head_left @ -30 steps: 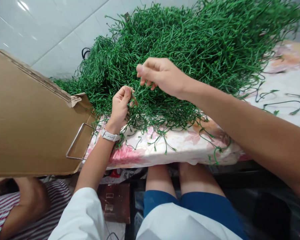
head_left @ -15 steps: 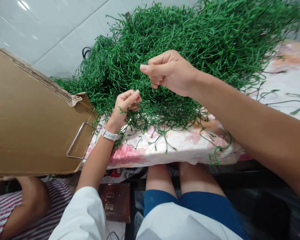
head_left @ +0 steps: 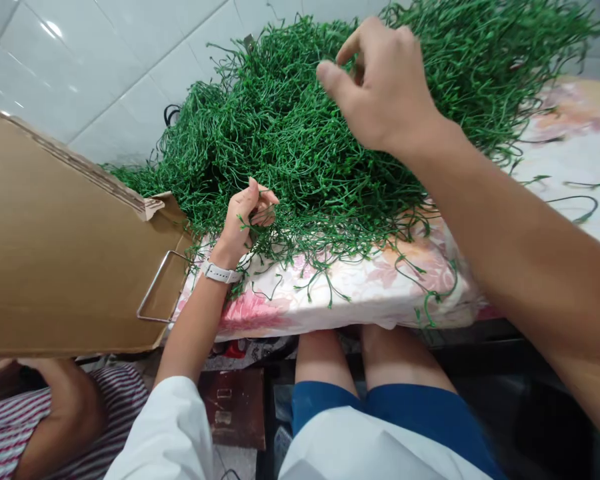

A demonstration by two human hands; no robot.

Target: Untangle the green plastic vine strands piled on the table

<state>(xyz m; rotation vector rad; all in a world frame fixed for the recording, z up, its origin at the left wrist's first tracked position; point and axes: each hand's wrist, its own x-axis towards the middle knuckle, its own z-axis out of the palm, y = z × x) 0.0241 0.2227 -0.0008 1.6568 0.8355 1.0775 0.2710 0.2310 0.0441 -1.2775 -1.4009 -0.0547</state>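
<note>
Glossy white-tiled wall (head_left: 115, 40) w/ thin grey joint lines fills upper L; bright white glare spots (head_left: 54, 29) nr top-L corner. Worktop (head_left: 300, 308) in white cloth w/ pink & orange floral print runs across mid, in front of wall. Below: scuffed dk red-brown box (head_left: 240, 410), patch of pale floor (head_left: 235, 460); btm R v. dark.

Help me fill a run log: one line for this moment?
left hand: curled, green sprig against it; right hand: thumb and forefinger apart, over green pile; floral cloth: beneath
</note>
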